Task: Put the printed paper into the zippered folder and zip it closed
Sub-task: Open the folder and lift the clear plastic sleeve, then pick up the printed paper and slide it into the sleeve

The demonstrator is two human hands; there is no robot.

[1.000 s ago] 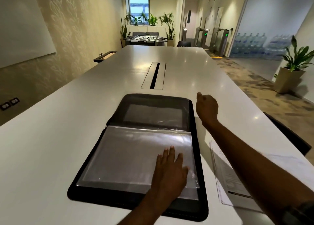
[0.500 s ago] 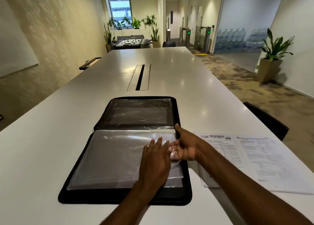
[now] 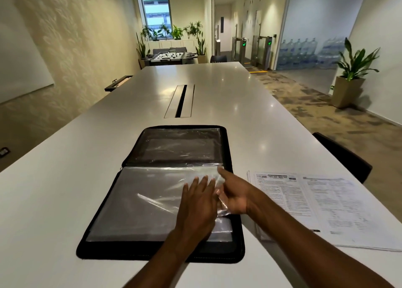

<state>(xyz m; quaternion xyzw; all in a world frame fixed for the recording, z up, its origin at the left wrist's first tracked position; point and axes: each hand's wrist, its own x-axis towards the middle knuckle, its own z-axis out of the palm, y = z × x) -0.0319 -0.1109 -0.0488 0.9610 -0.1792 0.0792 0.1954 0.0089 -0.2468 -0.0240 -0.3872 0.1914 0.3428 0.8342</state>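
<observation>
Left hand [image 3: 196, 203] lies flat, fingers spread, pressing down the clear plastic sleeve [image 3: 141, 200] and gripping nothing. Right hand [image 3: 233, 195] is loosely open at the sleeve's right edge, fingers working the crinkled film, seemingly prising its mouth apart; whether it truly pinches the film I cannot tell. The zippered folder [image 3: 104, 237] lies spread open on the worktop [image 3: 54, 190]. The printed paper [image 3: 315, 203] sits just beside it to the right, untouched. Opening step, by the look of it; next, lift the paper and slide it in.
</observation>
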